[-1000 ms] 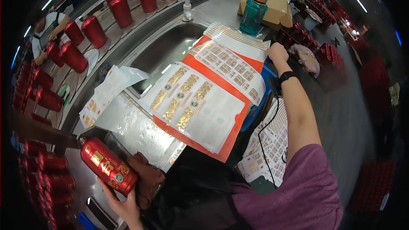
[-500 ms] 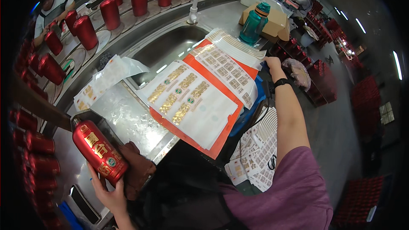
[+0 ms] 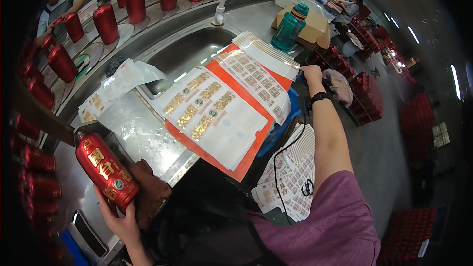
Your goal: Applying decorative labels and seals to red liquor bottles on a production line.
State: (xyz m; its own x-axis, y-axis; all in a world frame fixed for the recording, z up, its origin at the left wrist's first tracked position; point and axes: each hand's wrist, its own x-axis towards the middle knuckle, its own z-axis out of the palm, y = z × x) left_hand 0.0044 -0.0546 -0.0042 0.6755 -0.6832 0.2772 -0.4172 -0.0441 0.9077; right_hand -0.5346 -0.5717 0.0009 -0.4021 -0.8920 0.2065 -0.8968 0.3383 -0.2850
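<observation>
My left hand (image 3: 123, 224) is closed round the lower end of a red bottle (image 3: 106, 170) with gold lettering and a small green emblem. The bottle leans in a dark angled holder (image 3: 118, 140), its neck toward the upper left. My right hand (image 3: 312, 73) is closed at the far right corner of a striped sticker sheet (image 3: 268, 54); what its fingers pinch is too small to make out. Sheets of gold stickers (image 3: 212, 118) and of small square labels (image 3: 258, 81) lie on an orange board (image 3: 236, 172).
Behind the sheets are a sink (image 3: 197, 51), a white tap (image 3: 219, 12), a teal drinking bottle (image 3: 290, 27) and a cardboard box (image 3: 315, 32). Red bottles (image 3: 134, 5) stand along a conveyor. A phone (image 3: 89, 233) lies at lower left. Used sheets (image 3: 290, 182) hang low, beside a black cable (image 3: 277, 177).
The red bottles on the conveyor have shifted to the right. The view has moved slightly; both hands keep about the same places and grips.
</observation>
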